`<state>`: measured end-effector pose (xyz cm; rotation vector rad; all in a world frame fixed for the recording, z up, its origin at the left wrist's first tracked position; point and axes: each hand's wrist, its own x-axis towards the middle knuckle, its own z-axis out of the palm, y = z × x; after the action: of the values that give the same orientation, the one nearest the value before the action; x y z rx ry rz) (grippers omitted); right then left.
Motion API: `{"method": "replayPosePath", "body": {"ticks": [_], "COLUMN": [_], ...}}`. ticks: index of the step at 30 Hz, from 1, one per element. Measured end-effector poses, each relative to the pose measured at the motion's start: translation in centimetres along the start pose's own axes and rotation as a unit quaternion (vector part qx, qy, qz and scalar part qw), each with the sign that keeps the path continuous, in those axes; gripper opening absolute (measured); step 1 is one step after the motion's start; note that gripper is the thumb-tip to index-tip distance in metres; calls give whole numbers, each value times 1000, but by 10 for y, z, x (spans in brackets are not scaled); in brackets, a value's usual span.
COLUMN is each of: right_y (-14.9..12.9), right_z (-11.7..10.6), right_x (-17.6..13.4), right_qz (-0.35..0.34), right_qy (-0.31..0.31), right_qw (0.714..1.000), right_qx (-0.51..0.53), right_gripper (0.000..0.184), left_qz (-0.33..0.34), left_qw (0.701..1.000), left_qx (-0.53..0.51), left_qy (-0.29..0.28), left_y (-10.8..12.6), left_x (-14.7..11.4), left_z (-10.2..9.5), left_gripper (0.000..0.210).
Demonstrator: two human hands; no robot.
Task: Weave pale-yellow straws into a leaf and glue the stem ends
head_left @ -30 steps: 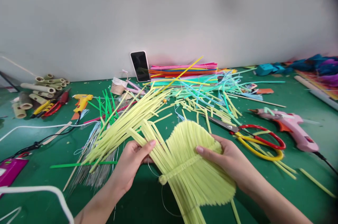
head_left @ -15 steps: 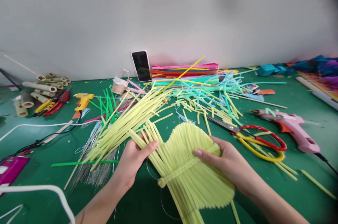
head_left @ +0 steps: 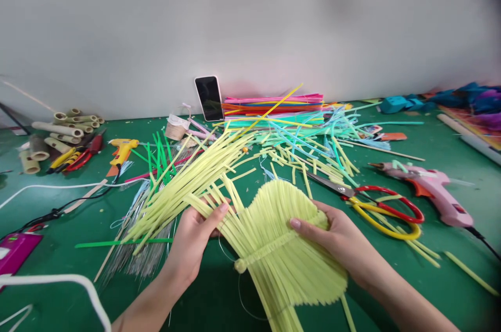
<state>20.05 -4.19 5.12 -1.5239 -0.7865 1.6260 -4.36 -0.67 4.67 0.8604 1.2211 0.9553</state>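
Note:
A fan-shaped piece made of yellow-green pipe cleaners point(head_left: 279, 206) is held over the table, with a ridge bound across its middle and a rounded knob at the ridge's left end. My right hand point(head_left: 332, 230) grips its right side, thumb on top and fingers hidden beneath. My left hand point(head_left: 201, 225) pinches several loose pipe cleaner ends point(head_left: 215, 204) at the piece's left side between thumb and fingers. Thin wire point(head_left: 248, 311) loops out below the knob. Past my left hand lies a pile of yellow-green pipe cleaners point(head_left: 195, 175).
Scissors point(head_left: 385, 206) and a pink glue gun point(head_left: 438, 188) lie to the right. On the left are a yellow glue gun point(head_left: 123, 149), pliers point(head_left: 88, 154), bamboo pieces point(head_left: 62, 136) and a white cable point(head_left: 70, 280). A phone point(head_left: 209, 97) leans on the wall beside coloured pipe cleaners point(head_left: 274, 105).
My left hand has shifted slightly left, and the strands it pinches have spread, with a few now standing apart from the rest. My right hand stays nearly still.

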Motion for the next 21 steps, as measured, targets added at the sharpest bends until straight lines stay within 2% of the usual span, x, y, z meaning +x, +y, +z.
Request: {"method": "replayPosePath", "body": {"ticks": [8, 12, 14, 17, 21], "right_y": [-1, -2, -2, -2, -1], "right_z": [0, 0, 0, 0, -1], "right_x": [-1, -1, -1, -1, 0], "right_qz": [1, 4, 5, 6, 7], "right_qy": [-2, -6, -5, -5, -3], "right_qw": [1000, 1000, 1000, 1000, 1000], "right_qx": [3, 3, 0, -1, 0], "right_gripper": [60, 61, 61, 61, 61], "left_qz": [37, 51, 43, 2, -38], "left_qw": [998, 997, 998, 999, 993], "left_qx": [-12, -10, 0, 41, 76], "left_qy": [56, 63, 41, -19, -81], "left_y": [7, 10, 11, 13, 12], "left_x": [6, 10, 11, 10, 7], "left_z": [-8, -14, -16, -17, -15], "left_gripper": [30, 31, 32, 39, 32]}}
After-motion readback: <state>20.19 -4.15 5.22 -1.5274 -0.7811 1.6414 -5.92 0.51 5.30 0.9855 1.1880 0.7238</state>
